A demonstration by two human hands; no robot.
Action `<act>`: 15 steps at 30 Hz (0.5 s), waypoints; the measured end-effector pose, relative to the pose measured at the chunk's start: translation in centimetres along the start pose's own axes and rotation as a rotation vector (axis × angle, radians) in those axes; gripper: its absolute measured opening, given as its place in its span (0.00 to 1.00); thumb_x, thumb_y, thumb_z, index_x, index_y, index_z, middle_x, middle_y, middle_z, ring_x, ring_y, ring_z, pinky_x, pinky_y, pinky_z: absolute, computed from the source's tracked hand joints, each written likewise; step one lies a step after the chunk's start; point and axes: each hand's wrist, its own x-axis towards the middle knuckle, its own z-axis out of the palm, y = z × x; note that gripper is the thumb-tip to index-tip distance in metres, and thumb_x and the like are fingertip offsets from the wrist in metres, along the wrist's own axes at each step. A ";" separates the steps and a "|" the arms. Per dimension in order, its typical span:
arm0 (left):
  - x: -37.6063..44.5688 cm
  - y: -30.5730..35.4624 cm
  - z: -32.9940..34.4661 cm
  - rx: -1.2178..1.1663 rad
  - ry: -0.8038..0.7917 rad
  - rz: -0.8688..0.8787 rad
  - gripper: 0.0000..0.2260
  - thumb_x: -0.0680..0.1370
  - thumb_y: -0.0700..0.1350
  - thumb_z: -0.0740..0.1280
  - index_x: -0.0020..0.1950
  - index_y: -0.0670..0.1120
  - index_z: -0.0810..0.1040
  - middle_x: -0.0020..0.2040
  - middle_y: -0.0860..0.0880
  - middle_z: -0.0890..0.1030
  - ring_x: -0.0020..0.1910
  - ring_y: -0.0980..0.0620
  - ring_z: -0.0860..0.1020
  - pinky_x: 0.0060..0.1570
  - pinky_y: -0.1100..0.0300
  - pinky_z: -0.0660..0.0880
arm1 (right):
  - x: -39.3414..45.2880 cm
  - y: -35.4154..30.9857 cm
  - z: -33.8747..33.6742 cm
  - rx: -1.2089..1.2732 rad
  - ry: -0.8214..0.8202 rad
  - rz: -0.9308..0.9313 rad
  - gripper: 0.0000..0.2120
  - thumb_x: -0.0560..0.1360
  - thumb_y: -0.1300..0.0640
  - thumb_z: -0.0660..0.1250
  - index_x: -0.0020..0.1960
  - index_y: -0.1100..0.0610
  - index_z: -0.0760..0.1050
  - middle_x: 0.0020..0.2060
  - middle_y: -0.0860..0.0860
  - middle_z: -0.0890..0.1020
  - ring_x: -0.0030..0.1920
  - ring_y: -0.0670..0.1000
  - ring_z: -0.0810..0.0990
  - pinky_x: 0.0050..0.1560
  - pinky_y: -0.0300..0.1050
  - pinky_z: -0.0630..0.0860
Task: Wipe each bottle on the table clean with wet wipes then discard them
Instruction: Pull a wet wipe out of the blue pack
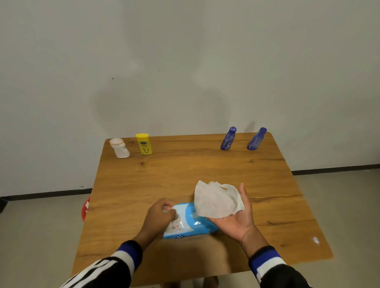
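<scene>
Holding down the wipes pack with my left hand, fingers curled on its edge, I keep the wet wipe spread across my flat right hand. Next I should wrap it fully round a blue bottle at the far edge.

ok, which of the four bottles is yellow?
The yellow bottle, second from left in the far row, beside the white bottle; the other two are blue.

Four bottles far on table: two blue, one yellow, one white. One wipe, one wipes pack, near.
</scene>
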 end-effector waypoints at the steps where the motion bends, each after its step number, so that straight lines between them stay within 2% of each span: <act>1: 0.7 -1.3 -0.4 -0.028 -0.042 -0.161 0.07 0.77 0.36 0.68 0.39 0.43 0.77 0.35 0.50 0.77 0.34 0.53 0.75 0.37 0.59 0.70 | -0.2 -0.3 0.0 -0.013 -0.004 0.006 0.43 0.70 0.32 0.70 0.77 0.51 0.62 0.75 0.58 0.67 0.74 0.61 0.65 0.74 0.63 0.59; 3: 1.4 -3.8 -0.8 -0.112 -0.134 -0.395 0.13 0.78 0.37 0.66 0.34 0.44 0.70 0.28 0.48 0.68 0.23 0.51 0.65 0.29 0.60 0.63 | -0.4 -0.6 -0.1 -0.048 0.012 0.007 0.43 0.71 0.32 0.69 0.78 0.51 0.61 0.75 0.58 0.67 0.75 0.61 0.64 0.74 0.63 0.58; 4: 1.6 -4.7 -1.0 -0.153 -0.136 -0.460 0.13 0.78 0.37 0.65 0.34 0.45 0.69 0.27 0.47 0.65 0.21 0.52 0.62 0.26 0.63 0.59 | -0.5 -0.8 -0.3 -0.067 0.025 0.013 0.43 0.71 0.31 0.69 0.78 0.51 0.61 0.75 0.58 0.67 0.75 0.61 0.64 0.75 0.63 0.57; 8: 2.7 -7.2 0.4 -0.279 -0.136 -0.532 0.17 0.80 0.38 0.65 0.33 0.47 0.65 0.25 0.49 0.62 0.20 0.55 0.57 0.24 0.67 0.53 | -1.2 -1.3 -0.9 -0.088 0.029 0.004 0.44 0.71 0.30 0.67 0.78 0.51 0.60 0.76 0.58 0.66 0.76 0.61 0.63 0.75 0.63 0.55; 10: 3.1 -7.2 1.4 -0.307 -0.138 -0.563 0.14 0.80 0.39 0.66 0.35 0.45 0.69 0.26 0.48 0.64 0.19 0.54 0.59 0.24 0.67 0.55 | -1.5 -1.5 -1.1 -0.093 0.048 0.001 0.44 0.71 0.30 0.67 0.78 0.51 0.60 0.76 0.58 0.66 0.75 0.61 0.63 0.74 0.63 0.59; 11: 3.2 -6.9 1.7 -0.308 -0.130 -0.564 0.11 0.79 0.38 0.68 0.37 0.42 0.73 0.27 0.46 0.69 0.19 0.52 0.64 0.22 0.67 0.58 | -1.6 -1.6 -1.1 -0.099 0.063 -0.005 0.43 0.71 0.30 0.66 0.78 0.52 0.61 0.75 0.58 0.66 0.75 0.61 0.64 0.73 0.63 0.61; 13: 3.3 -6.5 2.5 -0.341 -0.094 -0.537 0.03 0.74 0.35 0.72 0.43 0.35 0.80 0.35 0.41 0.80 0.24 0.50 0.76 0.20 0.65 0.67 | -1.8 -1.8 -1.1 -0.107 0.078 -0.016 0.43 0.71 0.29 0.66 0.77 0.53 0.62 0.75 0.59 0.67 0.74 0.62 0.65 0.72 0.64 0.63; 15: 3.5 -6.3 3.2 -0.393 -0.077 -0.521 0.09 0.68 0.34 0.75 0.46 0.31 0.82 0.39 0.38 0.83 0.31 0.46 0.81 0.24 0.62 0.74 | -2.0 -2.1 -1.1 -0.131 0.088 -0.019 0.43 0.71 0.29 0.66 0.77 0.54 0.64 0.75 0.59 0.67 0.75 0.62 0.64 0.73 0.64 0.62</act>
